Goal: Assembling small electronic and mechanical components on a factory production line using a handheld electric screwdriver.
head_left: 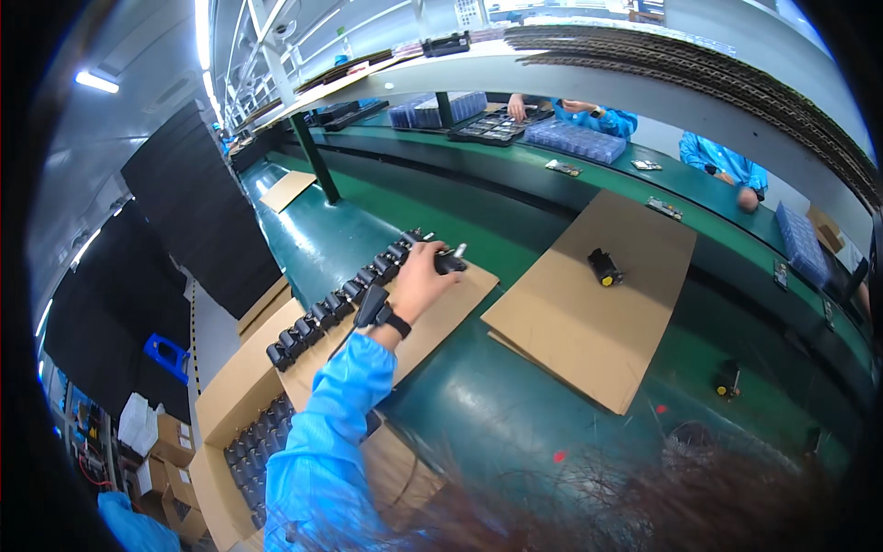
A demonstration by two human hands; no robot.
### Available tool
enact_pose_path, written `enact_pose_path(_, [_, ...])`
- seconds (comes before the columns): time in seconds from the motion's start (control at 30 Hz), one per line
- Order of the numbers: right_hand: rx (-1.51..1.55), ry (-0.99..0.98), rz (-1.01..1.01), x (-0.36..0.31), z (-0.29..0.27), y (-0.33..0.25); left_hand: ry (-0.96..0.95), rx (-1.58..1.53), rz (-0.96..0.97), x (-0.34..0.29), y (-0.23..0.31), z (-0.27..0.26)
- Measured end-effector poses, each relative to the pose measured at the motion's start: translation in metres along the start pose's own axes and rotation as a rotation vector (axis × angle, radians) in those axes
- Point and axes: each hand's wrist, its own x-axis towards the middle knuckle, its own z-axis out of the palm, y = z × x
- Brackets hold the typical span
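My left hand reaches out over the bench, its fingers closed round a small black part with a pale metal piece sticking up at its end. A black device is strapped to that wrist. Just left of the hand runs a slanting row of similar black parts, set side by side on a cardboard sheet. To the right, a single black part with a yellow end lies on another cardboard stack. My right hand is out of sight.
An open carton with many dark parts stands at lower left. Another part with a yellow end lies on the green surface at right. Co-workers in blue sleeves sit beyond, near clear plastic trays. A green post holds up an overhead shelf.
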Motion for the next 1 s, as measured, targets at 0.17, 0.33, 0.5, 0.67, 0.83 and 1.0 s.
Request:
enact_pose_path(0.17, [-0.035, 0.055, -0.016, 0.000, 0.002, 0.006, -0.137, 0.351, -0.051, 0.025, -0.077, 0.049])
enact_pose_path(0.33, [-0.111, 0.055, 0.020, -0.002, 0.000, 0.003, -0.001, 0.358, 0.009, 0.036, -0.082, 0.053])
enact_pose_path(0.5, [0.117, -0.615, -0.193, 0.029, -0.039, 0.023, -0.010, 0.360, -0.065, 0.040, -0.080, 0.051])
enact_pose_path(0.67, [-0.108, 0.050, -0.036, -0.007, 0.008, 0.006, -0.052, 0.386, -0.077, 0.041, -0.075, 0.051])
enact_pose_path(0.83, [-0.268, 0.160, 0.206, 0.000, 0.014, -0.006, 0.106, 0.146, 0.286, 0.045, 0.006, 0.064])
enact_pose_path(1.0, [-0.542, -0.024, 0.309, 0.010, 0.026, 0.005, -0.222, -0.290, 0.666, -0.003, 0.212, 0.058])
